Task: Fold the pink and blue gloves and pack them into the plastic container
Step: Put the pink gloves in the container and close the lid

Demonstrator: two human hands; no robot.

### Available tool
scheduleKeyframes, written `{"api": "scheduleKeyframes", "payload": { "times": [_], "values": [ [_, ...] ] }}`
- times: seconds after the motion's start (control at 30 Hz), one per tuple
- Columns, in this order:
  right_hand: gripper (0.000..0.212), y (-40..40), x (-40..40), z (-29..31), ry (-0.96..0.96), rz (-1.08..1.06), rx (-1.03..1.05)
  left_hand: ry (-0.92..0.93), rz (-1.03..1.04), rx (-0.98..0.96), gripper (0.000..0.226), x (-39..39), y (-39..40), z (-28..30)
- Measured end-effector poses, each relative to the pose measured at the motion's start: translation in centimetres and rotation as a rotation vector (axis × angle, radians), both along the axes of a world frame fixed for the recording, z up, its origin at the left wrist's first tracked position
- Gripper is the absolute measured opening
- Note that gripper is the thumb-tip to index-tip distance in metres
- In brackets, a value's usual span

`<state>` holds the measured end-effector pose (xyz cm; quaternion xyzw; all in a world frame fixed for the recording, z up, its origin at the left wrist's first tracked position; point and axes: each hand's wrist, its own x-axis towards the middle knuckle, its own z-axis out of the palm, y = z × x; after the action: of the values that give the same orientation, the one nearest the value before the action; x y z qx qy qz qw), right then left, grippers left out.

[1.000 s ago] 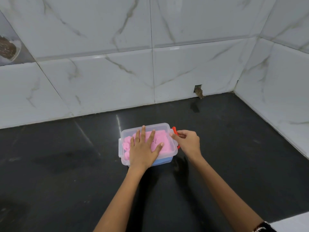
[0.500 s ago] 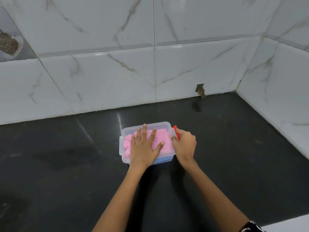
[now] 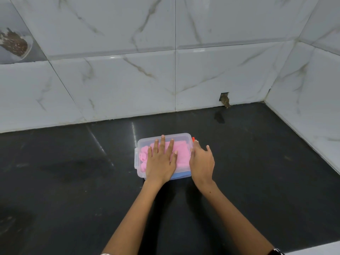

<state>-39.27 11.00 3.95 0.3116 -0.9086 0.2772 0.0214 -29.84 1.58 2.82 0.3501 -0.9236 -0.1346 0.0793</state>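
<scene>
Both gloves sit inside the plastic container (image 3: 181, 138) on the dark counter (image 3: 257, 162), pink glove (image 3: 182, 153) uppermost, blue glove (image 3: 181, 176) just visible beneath; the lid looks closed over them. Left hand (image 3: 161, 162) lies flat and spread on top, likely steadying it; right hand (image 3: 202, 162) rests loosely against the side by the red latch (image 3: 193, 138), grasping nothing.

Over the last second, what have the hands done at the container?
The right hand let go of the red latch and now lies open against the clear plastic container's right side. The left hand stays flat on the lid over the pink glove.
</scene>
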Motion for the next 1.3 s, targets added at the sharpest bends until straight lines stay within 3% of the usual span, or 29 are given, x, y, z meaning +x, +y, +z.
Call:
{"api": "scheduleKeyframes", "payload": {
  "times": [0.13,0.33,0.53,0.57,0.67,0.77,0.93,1.03,1.17,1.3],
  "values": [
    [0.056,-0.5,0.6,-0.3,0.201,0.136,0.175,0.175,0.025,0.201,0.060,0.2,-0.3,0.2],
    [0.058,-3.9,2.4,-0.1,0.075,0.647,0.296,0.588,0.170,0.569,0.079,0.9,-0.3,2.1],
    [0.063,-6.9,2.2,0.6,0.166,0.785,0.321,0.775,0.172,0.712,0.108,2.6,-0.2,2.9],
    [0.062,-7.2,2.3,0.6,0.172,0.787,0.322,0.788,0.182,0.711,0.104,2.7,-0.2,3.2],
    [0.053,-7.9,2.4,0.2,0.193,0.767,0.343,0.895,0.355,0.752,0.055,3.4,-1.0,3.9],
    [0.054,-8.2,2.5,-0.4,0.210,0.755,0.350,1.134,0.400,0.840,0.067,5.5,-2.3,3.7],
    [0.061,-8.4,2.4,-0.9,0.221,0.754,0.347,0.895,0.593,0.884,0.063,8.2,-4.0,0.9],
    [0.064,-8.4,2.5,-1.1,0.236,0.743,0.348,0.826,0.552,0.966,0.075,8.8,-3.4,-0.2],
    [0.063,-8.5,2.9,-1.2,0.224,0.726,0.336,0.850,0.519,1.048,0.073,8.6,-2.4,0.5],
    [0.063,-8.5,2.9,-1.3,0.221,0.725,0.345,0.946,0.611,1.043,0.071,8.5,-2.4,0.6]
  ]
}}
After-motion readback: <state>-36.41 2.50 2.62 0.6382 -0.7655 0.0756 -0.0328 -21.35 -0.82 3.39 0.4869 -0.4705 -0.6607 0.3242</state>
